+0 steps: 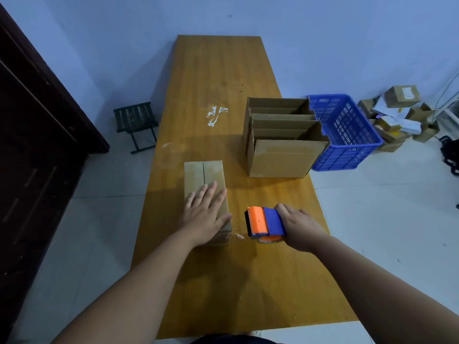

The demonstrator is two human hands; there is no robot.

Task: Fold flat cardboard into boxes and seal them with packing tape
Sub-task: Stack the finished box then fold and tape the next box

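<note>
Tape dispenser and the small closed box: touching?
Apart. The head view shows a strip of bare table between the tape dispenser and the small closed box.

No text, brand or number can be read anywhere. A white label (pixel 407 91) sits on top of a brown parcel (pixel 397 99) in the pile on the floor at far right, but its print is too small and blurred to make out. Lower in that pile, pale labels (pixel 388 120) and small yellow stickers (pixel 394 128) show on other packages, equally illegible. The blue crate (pixel 347 125) carries a faint raised mark (pixel 352 149) on its near rim; whether it is letters or a logo cannot be told.
</note>
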